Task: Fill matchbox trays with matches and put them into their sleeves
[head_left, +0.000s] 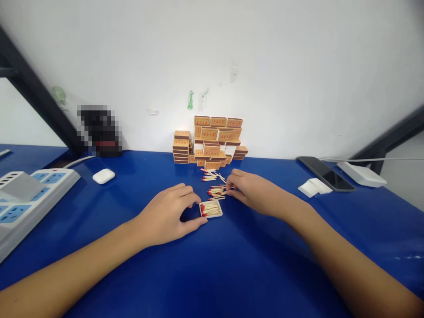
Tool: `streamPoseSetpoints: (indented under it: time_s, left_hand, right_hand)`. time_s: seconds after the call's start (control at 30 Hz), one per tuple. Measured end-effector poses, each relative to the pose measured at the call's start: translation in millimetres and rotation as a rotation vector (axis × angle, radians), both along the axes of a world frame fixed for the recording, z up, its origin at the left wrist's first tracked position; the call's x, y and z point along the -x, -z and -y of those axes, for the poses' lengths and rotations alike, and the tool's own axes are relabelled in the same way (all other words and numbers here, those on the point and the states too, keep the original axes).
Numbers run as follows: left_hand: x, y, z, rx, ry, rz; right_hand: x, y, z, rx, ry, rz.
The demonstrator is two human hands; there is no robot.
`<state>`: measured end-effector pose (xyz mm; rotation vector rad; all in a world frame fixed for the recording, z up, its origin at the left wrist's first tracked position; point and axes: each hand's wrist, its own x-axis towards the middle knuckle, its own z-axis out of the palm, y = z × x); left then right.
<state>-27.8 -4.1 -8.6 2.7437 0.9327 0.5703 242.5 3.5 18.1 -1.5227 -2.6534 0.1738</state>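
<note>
A small white matchbox tray (218, 215), partly filled with red-tipped matches, lies on the blue table. My left hand (170, 214) holds its left end between thumb and fingers. Just beyond the tray is a loose pile of matches (217, 191), most with their red heads to the left. My right hand (243, 187) is at the right side of this pile, fingertips pinched on the ends of matches; how many it grips I cannot tell. More matches (209, 176) lie scattered farther back, in front of stacked matchboxes (212, 152).
On the left are a power strip (36, 194) and a white earbud case (104, 176). A phone (326, 173), a white charger (313, 187) and a white box (361, 174) lie on the right. The matchbox stack stands against the white wall (281, 88).
</note>
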Motion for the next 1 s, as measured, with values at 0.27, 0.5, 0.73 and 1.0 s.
streamPoseSetpoints:
  time_s: [0.27, 0.5, 0.73, 1.0]
  left_hand:
    - [1, 0.5, -1, -0.006, 0.003, 0.002]
    - [1, 0.3, 0, -0.007, 0.003, 0.005]
    - [1, 0.3, 0, -0.009, 0.004, 0.009]
    - [1, 0.7, 1, -0.019, 0.009, 0.005]
  right_hand:
    - [-3, -1.6, 4, 0.102, 0.027, -0.007]
    - [-2, -9.6, 9, 0.023, 0.049, -0.044]
    - [4, -5.8, 10, -0.065, 0.019, 0.025]
    - [7, -9.8, 22, -0.045, -0.08, -0.043]
